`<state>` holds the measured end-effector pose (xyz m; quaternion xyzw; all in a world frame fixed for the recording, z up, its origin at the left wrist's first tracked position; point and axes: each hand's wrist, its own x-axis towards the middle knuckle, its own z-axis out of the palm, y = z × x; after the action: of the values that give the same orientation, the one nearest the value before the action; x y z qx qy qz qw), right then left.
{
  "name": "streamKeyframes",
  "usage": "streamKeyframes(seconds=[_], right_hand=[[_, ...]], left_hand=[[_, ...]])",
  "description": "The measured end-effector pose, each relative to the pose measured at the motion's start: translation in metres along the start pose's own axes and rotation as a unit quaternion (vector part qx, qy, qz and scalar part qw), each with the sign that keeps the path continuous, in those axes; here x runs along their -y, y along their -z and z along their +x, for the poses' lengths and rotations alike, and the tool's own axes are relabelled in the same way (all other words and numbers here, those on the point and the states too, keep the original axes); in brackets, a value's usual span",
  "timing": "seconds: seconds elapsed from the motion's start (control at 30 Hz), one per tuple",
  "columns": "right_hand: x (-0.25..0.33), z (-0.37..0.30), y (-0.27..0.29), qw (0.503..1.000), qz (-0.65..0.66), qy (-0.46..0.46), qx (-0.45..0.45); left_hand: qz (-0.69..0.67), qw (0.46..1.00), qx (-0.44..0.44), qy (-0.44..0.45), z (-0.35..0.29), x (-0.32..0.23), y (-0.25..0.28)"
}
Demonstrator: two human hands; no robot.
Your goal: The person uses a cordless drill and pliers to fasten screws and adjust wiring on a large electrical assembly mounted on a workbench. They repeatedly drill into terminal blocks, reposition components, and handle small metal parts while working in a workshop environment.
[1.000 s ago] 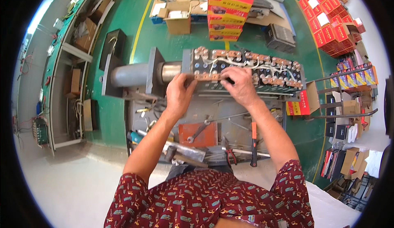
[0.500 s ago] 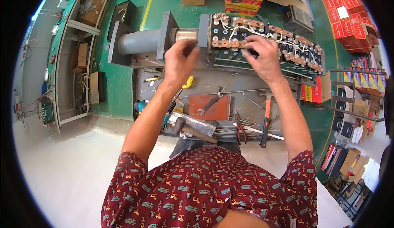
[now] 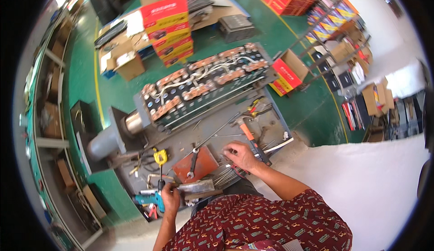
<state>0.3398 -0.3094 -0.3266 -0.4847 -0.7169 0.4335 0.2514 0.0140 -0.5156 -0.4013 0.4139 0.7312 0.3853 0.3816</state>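
My right hand point(image 3: 240, 155), its fingers loosely curled and a gap at the thumb, is over the bench between the red-brown metal plate point(image 3: 205, 164) and the orange-and-black hammer point(image 3: 250, 138). Just below it show the red handles of pliers point(image 3: 240, 172), partly covered. My left hand point(image 3: 170, 199) is down at the near left, fingers bent in beside the teal power drill point(image 3: 150, 200) and the end of a wooden-handled hammer; whatever it grips is hidden. An open-ended wrench point(image 3: 193, 164) lies across the plate. Beyond stands the battery pack point(image 3: 203, 86) with copper bars and white wires.
A grey steel cylinder fixture point(image 3: 105, 141) adjoins the pack's left end. A yellow tape measure point(image 3: 160, 156), thin rods and cutters point(image 3: 257, 107) lie on the metal bench. Red and yellow boxes point(image 3: 169, 34) are stacked behind; an open carton point(image 3: 290, 72) stands right.
Both hands have left the battery pack and come down to the tools near me. The left is now beside the drill, the right above the pliers. The view has turned.
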Motion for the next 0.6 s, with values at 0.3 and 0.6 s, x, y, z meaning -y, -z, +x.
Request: streamKeyframes(seconds=[0.3,0.6], right_hand=[[-0.069,0.007,0.1,0.979,0.055,-0.077,-0.182],[-0.208,0.099,0.212,0.957,0.037,-0.049,-0.282]], left_hand=[[0.151,0.971,0.177,-0.06,0.038,-0.078,-0.034],[0.205,0.962,0.172,0.057,0.011,-0.109,-0.077]])
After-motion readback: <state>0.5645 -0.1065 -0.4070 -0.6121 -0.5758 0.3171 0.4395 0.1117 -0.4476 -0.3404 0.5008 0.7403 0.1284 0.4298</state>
